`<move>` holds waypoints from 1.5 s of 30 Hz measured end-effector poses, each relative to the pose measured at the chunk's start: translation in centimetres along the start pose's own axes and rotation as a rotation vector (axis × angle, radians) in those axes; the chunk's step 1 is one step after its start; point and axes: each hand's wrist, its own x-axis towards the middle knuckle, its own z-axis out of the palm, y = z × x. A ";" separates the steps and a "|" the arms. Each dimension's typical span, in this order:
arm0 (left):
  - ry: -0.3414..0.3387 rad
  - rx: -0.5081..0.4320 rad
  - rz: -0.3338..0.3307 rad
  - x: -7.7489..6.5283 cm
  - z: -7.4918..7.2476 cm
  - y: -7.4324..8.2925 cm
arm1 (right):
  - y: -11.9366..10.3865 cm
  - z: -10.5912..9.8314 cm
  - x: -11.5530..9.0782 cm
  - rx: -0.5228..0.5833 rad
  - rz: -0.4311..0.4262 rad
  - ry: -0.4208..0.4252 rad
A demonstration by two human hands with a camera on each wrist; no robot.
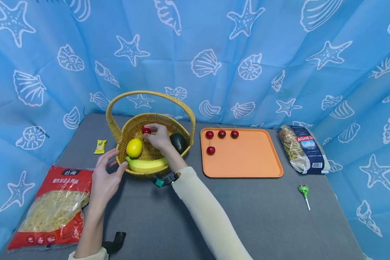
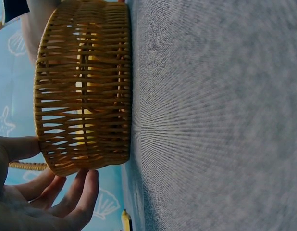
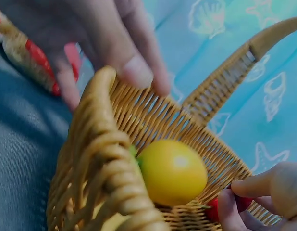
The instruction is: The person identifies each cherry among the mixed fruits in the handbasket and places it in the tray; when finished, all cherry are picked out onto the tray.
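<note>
The wicker basket (image 1: 156,117) with a tall hoop handle holds a yellow lemon (image 1: 134,148), a banana (image 1: 147,165) and a dark green avocado (image 1: 177,142). My left hand (image 1: 108,177) grips the basket's left rim, thumb and fingers spread around the edge (image 2: 43,120). My right hand (image 1: 159,136) reaches inside and pinches a red cherry (image 1: 146,130) between thumb and fingertips, close to the far wall. In the right wrist view, more red (image 3: 213,210) shows under those fingertips beside the lemon (image 3: 173,172), partly hidden.
Several cherries (image 1: 210,150) lie on an orange tray (image 1: 247,159) right of the basket. A pasta bag (image 1: 303,148) and a green lollipop (image 1: 303,190) are farther right. At left lie a yellow wrapped sweet (image 1: 100,146) and a red pasta bag (image 1: 55,206). A blue curtain (image 1: 182,47) stands behind.
</note>
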 end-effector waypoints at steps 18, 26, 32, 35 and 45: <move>-0.020 -0.030 0.003 -0.1 -0.1 0.0 | -2.0 -6.9 -8.3 -0.016 -0.325 -0.179; -0.026 -0.019 -0.002 0.0 -0.3 -0.1 | -0.3 -12.6 -13.1 -0.104 -0.489 -0.141; -0.031 -0.025 -0.010 0.0 -0.3 0.0 | 2.4 -17.8 -13.8 -0.217 -0.592 -0.008; -0.028 -0.025 -0.011 0.0 -0.3 0.0 | 4.1 -20.2 -12.9 -0.319 -0.564 0.095; -0.031 -0.019 -0.015 0.0 -0.3 0.1 | 9.2 -24.5 -9.6 -0.520 -0.283 0.169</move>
